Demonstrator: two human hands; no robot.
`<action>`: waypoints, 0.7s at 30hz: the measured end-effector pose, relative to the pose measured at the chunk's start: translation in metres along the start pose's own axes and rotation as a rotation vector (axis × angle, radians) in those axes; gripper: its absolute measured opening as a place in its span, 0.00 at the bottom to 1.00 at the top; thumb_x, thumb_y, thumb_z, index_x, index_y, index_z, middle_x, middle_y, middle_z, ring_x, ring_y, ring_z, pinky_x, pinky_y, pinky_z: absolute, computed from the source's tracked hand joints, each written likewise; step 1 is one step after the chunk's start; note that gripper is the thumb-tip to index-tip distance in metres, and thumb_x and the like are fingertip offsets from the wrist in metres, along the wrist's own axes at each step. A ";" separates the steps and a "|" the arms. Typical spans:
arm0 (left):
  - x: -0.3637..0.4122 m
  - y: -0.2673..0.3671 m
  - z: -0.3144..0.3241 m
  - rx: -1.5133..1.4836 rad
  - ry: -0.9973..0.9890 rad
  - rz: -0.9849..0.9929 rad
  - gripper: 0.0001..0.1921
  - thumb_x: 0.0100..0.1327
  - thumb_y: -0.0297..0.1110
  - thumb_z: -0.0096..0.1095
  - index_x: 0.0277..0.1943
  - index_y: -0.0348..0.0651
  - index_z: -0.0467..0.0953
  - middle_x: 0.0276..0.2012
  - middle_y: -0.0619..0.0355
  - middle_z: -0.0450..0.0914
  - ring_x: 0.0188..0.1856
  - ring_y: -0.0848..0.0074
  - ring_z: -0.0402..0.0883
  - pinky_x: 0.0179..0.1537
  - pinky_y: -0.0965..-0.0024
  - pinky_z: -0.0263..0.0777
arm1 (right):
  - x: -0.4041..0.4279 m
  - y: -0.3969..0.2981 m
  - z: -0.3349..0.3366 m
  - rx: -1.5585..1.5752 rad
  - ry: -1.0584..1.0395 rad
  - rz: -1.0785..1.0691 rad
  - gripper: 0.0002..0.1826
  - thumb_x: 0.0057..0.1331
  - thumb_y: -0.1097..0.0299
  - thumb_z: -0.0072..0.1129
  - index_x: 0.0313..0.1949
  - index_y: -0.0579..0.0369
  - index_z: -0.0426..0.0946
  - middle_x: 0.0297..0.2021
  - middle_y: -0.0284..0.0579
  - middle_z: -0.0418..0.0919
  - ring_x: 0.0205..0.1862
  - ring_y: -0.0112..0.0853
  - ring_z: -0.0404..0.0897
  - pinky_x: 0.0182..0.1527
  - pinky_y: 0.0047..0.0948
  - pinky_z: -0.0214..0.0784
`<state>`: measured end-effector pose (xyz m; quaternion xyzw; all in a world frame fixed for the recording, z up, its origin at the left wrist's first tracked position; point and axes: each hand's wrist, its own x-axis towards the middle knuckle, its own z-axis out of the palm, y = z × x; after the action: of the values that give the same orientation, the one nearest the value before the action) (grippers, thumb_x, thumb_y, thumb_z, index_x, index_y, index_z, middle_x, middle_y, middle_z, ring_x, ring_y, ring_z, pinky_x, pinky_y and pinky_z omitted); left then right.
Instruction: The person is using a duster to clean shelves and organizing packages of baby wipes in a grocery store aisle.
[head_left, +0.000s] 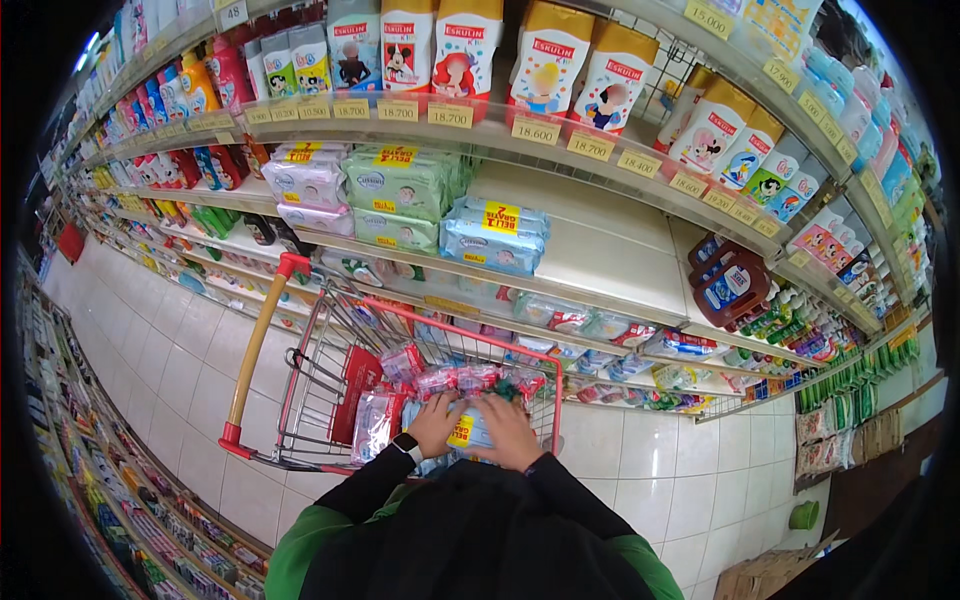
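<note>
Both hands are down inside a wire shopping cart (558, 405) with a red rim. My left hand (435, 426), with a smartwatch at the wrist, lies on the left side of a light-blue wet-wipes pack (463, 433) bearing a yellow label. Against the right part of the same pack rests my right hand (504, 433), so the pack sits between the two. Left of it in the cart is a pink-and-clear plastic pack (373, 424). Several smaller pink packs (402, 363) lie along the far side. My hands hide part of the blue pack and what is beneath.
The cart's yellow handle (256, 352) is at the left. Beyond the cart, shelves hold green wipes packs (394, 184), blue wipes packs (493, 244), shampoo bottles (551, 56) and brown jugs (731, 281). Another stocked shelf (161, 517) runs at lower left. A green bucket (804, 515) and cardboard (761, 576) are at right.
</note>
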<state>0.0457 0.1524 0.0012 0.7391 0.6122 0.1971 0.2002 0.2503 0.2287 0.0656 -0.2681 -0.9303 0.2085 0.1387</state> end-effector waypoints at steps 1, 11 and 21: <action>-0.002 -0.002 0.001 0.009 0.008 0.003 0.48 0.46 0.34 0.75 0.73 0.47 0.60 0.64 0.41 0.64 0.66 0.44 0.63 0.65 0.45 0.63 | 0.006 -0.001 0.005 -0.004 0.009 -0.008 0.47 0.53 0.49 0.74 0.68 0.51 0.63 0.63 0.55 0.68 0.65 0.52 0.68 0.65 0.57 0.58; -0.075 0.011 -0.015 0.131 0.302 -0.351 0.39 0.45 0.43 0.81 0.59 0.37 0.71 0.58 0.44 0.70 0.60 0.48 0.70 0.58 0.51 0.69 | 0.028 -0.014 0.042 -0.435 -0.327 -0.074 0.68 0.44 0.46 0.79 0.78 0.50 0.44 0.63 0.56 0.67 0.67 0.51 0.65 0.65 0.73 0.49; -0.120 0.011 -0.015 0.179 0.583 -0.339 0.10 0.51 0.37 0.76 0.33 0.44 0.82 0.31 0.56 0.83 0.36 0.62 0.82 0.40 0.60 0.76 | 0.026 0.058 0.026 0.398 -0.121 0.379 0.63 0.43 0.52 0.81 0.73 0.62 0.52 0.64 0.60 0.67 0.67 0.48 0.69 0.68 0.45 0.61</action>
<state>0.0262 0.0331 0.0141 0.5540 0.7727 0.3092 -0.0189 0.2450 0.2801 0.0199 -0.3919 -0.8109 0.4249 0.0915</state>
